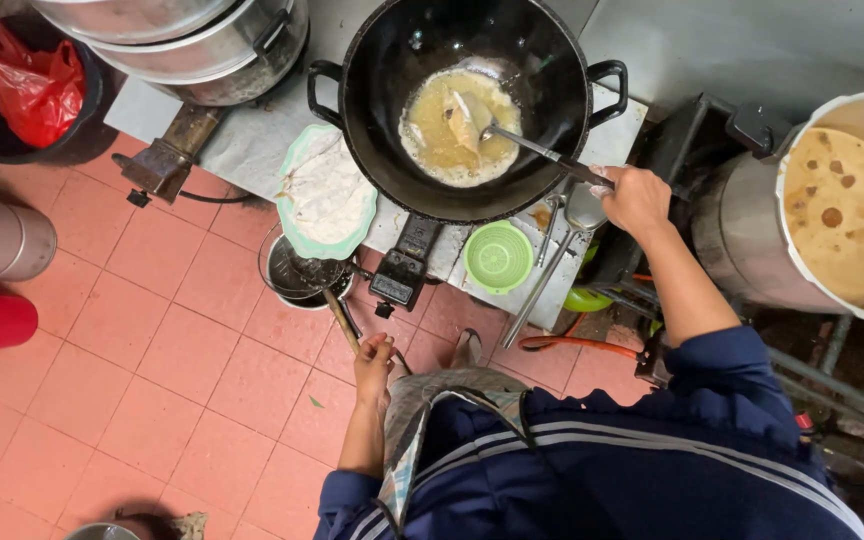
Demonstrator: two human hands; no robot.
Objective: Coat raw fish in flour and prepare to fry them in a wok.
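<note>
A black two-handled wok [552, 60] sits on a burner, with pale oil and a flat piece of food [460, 122] frying in it. My right hand [636, 197] grips the dark handle of a metal spatula [527, 146] whose blade touches the food. My left hand [373, 357] holds the wooden handle of a wire skimmer [302, 272], which hangs low beside the stove over a metal bowl. A green-rimmed plate [297, 150] of flat white raw pieces rests on the stove edge between the skimmer and the wok.
A small green plastic basket [498, 257] and a steel ladle [580, 212] lie near the stove front. A big pot of brown liquid [847, 210] stands at right. Stacked steel pots [202, 40], a black bin with a red bag [32, 80] and metal and red cylinders are at left.
</note>
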